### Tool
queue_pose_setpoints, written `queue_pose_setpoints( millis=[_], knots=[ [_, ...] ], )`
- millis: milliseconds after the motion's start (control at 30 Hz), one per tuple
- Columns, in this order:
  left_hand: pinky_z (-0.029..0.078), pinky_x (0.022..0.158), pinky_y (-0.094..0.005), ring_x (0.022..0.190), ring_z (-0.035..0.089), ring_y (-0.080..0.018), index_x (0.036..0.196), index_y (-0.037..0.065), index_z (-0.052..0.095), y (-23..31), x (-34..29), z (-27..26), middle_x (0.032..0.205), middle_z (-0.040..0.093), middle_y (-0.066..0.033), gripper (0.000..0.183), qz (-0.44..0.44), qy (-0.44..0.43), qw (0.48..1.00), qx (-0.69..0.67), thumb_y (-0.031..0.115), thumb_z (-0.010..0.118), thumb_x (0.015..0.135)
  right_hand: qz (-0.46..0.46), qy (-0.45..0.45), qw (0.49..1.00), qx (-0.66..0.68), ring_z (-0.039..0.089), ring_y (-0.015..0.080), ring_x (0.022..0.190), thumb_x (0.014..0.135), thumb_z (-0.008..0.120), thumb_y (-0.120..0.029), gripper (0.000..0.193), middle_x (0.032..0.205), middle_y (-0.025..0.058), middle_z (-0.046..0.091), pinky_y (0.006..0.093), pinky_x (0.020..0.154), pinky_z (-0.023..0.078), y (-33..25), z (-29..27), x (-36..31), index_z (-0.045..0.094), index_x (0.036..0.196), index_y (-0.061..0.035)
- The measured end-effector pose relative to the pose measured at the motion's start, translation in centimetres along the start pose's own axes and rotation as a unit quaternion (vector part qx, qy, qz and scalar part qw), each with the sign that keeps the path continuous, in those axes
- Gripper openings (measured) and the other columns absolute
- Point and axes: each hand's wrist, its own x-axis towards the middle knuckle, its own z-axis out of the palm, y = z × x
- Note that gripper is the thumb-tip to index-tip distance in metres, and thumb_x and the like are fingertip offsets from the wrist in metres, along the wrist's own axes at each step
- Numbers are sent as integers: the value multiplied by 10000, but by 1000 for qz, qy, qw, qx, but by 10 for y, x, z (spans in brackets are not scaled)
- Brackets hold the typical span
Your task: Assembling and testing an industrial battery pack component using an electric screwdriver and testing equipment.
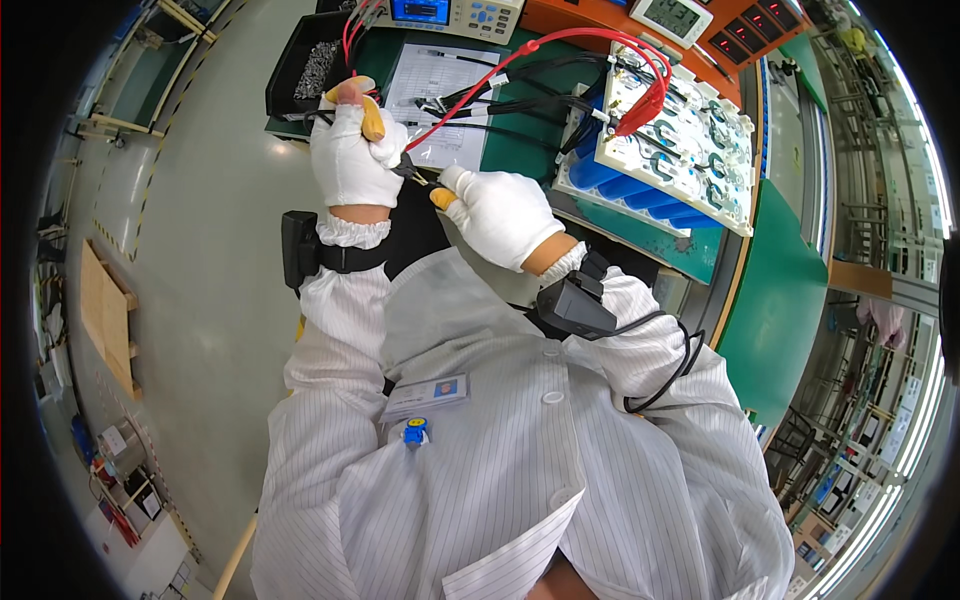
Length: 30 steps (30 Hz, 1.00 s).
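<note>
in the head view, the gloved left hand [360, 155] is closed round a small black clip-like tool [405, 168] below the paper sheet [440, 90], while the gloved right hand [510, 218] curls narrowly by its tip, grip unclear. it looks light and stiff, probably best held by its body; the nearby red lead [570, 34] seems bendy.

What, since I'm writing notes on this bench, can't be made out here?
All in the head view:
Dark piece between the hands: full shape, partly hidden by the left hand.
Meter: top, cut off by the upper edge.
Metal parts in the bin: too small to identify.
Blue cylinders: upper ends, mostly hidden by the white plate.
</note>
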Motion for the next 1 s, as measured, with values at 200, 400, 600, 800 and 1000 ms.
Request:
queue_pose_setpoints(
  millis=[200,400,600,800,1000],
  knots=[
    [323,443,-260,435,402,-117,995,45,570,-1,-1,-5,588,494,-33,284,-2,-37,999,-6,327,604,980,21,-25,999,0,669,364,800,917,547,-228,312,855,188,692,453,724,528,-3,-3,3,653,1168,-75],
    [355,486,-275,495,446,-137,927,51,552,-2,-4,1,649,520,-42,311,-19,1,1000,-16,354,587,984,15,38,999,3,662,373,774,894,577,-242,247,830,184,684,458,712,526,0,8,3,688,1034,-71],
    [253,416,-268,413,343,-115,900,86,530,-2,-6,-11,631,468,-24,292,-68,-4,995,-79,356,522,1010,-10,99,995,28,674,351,749,860,631,-277,237,835,154,699,448,679,540,4,15,-7,698,990,-91],
    [213,423,-271,394,261,-111,831,138,499,1,2,-3,498,345,0,339,-112,69,988,-79,410,465,1030,-12,119,992,46,658,354,734,892,617,-258,189,810,155,674,433,656,530,3,15,-13,677,942,-86],
    [232,398,-264,380,288,-104,857,138,521,-2,7,-9,515,368,2,310,-121,74,986,-86,383,458,1037,-4,106,993,45,666,348,751,897,599,-240,188,844,154,685,429,671,535,5,17,-15,679,985,-94]
  ],
)
